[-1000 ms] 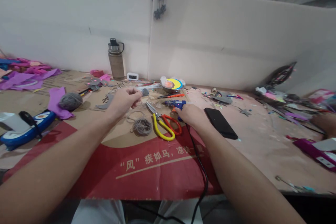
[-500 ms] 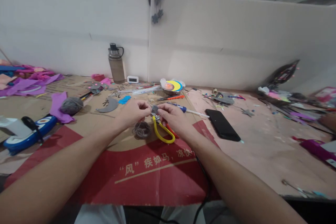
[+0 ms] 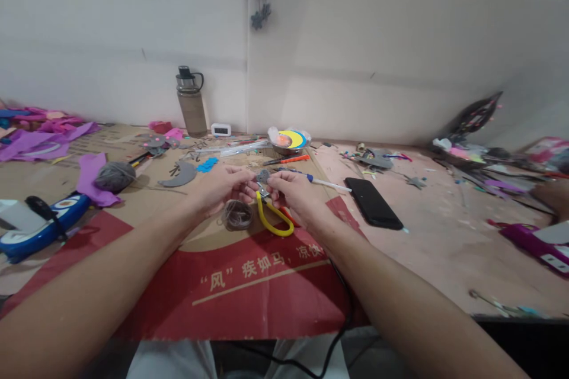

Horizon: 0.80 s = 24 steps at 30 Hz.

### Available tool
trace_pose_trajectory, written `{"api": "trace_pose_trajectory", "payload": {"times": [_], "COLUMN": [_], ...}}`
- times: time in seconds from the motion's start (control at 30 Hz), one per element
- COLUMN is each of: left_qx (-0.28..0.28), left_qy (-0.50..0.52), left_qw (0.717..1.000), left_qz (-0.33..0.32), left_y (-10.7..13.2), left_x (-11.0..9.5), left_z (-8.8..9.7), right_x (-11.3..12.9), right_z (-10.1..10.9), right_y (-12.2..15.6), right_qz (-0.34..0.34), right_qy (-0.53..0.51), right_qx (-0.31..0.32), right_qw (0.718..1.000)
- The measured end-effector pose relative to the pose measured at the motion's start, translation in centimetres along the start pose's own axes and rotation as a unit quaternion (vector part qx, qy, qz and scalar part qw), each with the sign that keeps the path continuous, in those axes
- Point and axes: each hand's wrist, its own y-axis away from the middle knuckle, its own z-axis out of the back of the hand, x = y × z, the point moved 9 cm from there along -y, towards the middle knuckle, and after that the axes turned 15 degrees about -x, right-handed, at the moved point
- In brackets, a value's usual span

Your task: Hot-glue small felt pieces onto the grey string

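Observation:
Between my two hands, above the cardboard, is a small grey felt-like piece. My right hand pinches its right side between thumb and fingers. My left hand is closed at the piece's left edge, fingertips pressed together; any thread there is too fine to make out. Yellow-handled scissors lie just below, their upper part partly behind my right fingers. A loose coil of grey-brown yarn rests under my left hand. Something red shows beside the scissors, mostly covered by my right hand.
A black phone lies to the right, near a blue-and-white stick tool. At left are a grey yarn ball, purple felt and a blue device. Behind stand a bottle and a bowl.
My left fingers have loosened and spread a little, still at the grey piece. The camera view has tipped slightly downward, so everything sits a little higher.

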Motion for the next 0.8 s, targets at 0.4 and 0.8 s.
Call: {"api": "trace_pose_trajectory", "payload": {"times": [0.4,0.8], "left_qx": [-0.065,-0.071], "left_qy": [-0.150,-0.142], "left_qw": [0.982,0.982], "left_qz": [-0.096,-0.104], "left_y": [-0.6,-0.2], "left_x": [-0.5,-0.5], "left_z": [1.1,0.6], "right_x": [-0.5,-0.5], "right_z": [-0.8,-1.0], "right_y": [0.6,0.6], "right_qz": [-0.035,0.021], "right_qy": [-0.012,0.066], "right_qx": [0.011,0.018], "right_qw": [0.999,0.997]}}
